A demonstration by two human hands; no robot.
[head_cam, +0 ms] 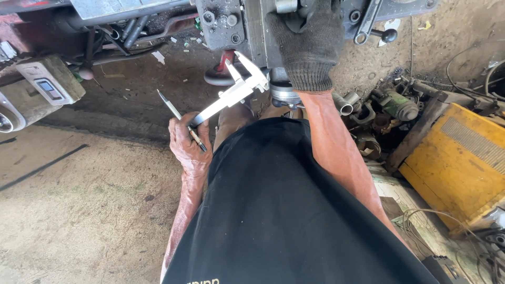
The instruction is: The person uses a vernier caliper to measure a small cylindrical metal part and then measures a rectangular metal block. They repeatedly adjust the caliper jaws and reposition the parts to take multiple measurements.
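Head view is showing the bare left hand (188, 141) gripping a silver steel caliper (231, 93) and a thin pen (179, 119), while the dark-gloved right hand (307, 39) is clutching the grey machine block (236, 23) far ahead.

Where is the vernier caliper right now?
In the head view, the vernier caliper is centre-left, gripped with a pen by the bare left hand, its jaws beside the gloved right hand.
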